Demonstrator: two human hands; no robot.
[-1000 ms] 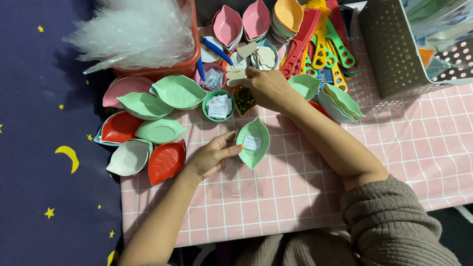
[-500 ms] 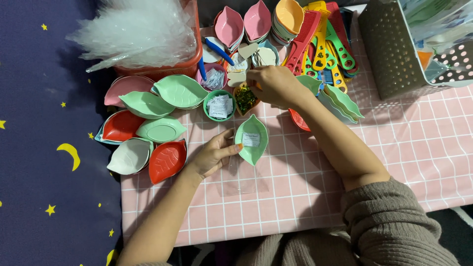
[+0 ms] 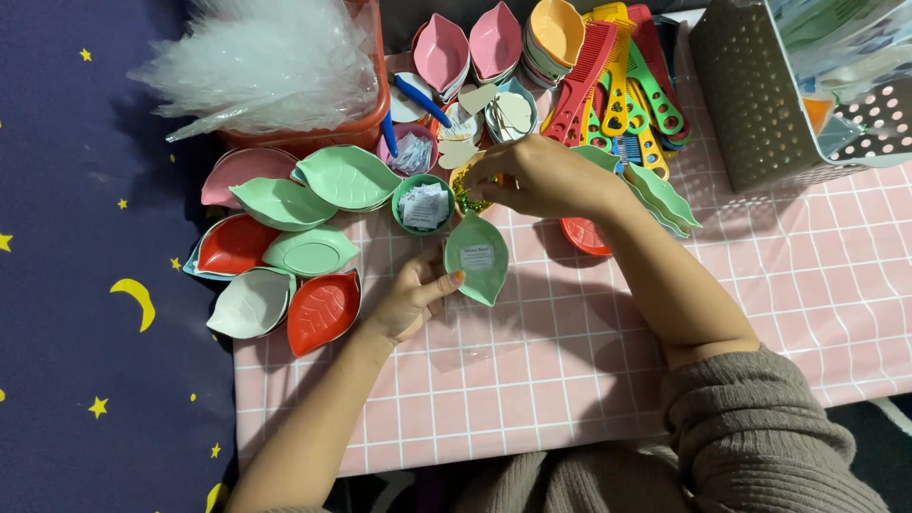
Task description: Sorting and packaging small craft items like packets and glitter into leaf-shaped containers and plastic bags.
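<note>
My left hand (image 3: 410, 298) rests on the pink checked tablecloth (image 3: 570, 380) and holds the left edge of a green leaf-shaped dish (image 3: 477, 258) with a small white paper slip in it. My right hand (image 3: 543, 175) hovers just above that dish, fingers pinched over a small bowl of green and gold bits (image 3: 467, 190). What the fingertips pinch is too small to tell. A green round bowl with folded white papers (image 3: 423, 203) stands beside it.
Leaf dishes in green, pink, red and white (image 3: 285, 247) lie stacked at the left. A red basket with clear plastic bags (image 3: 275, 66) stands behind them. Coloured combs (image 3: 617, 85) and a perforated grey bin (image 3: 769, 95) are at the back right.
My right hand has drawn back from the far paper pieces toward me, over the bowl of green and gold bits. My left hand and the green dish have stayed put.
</note>
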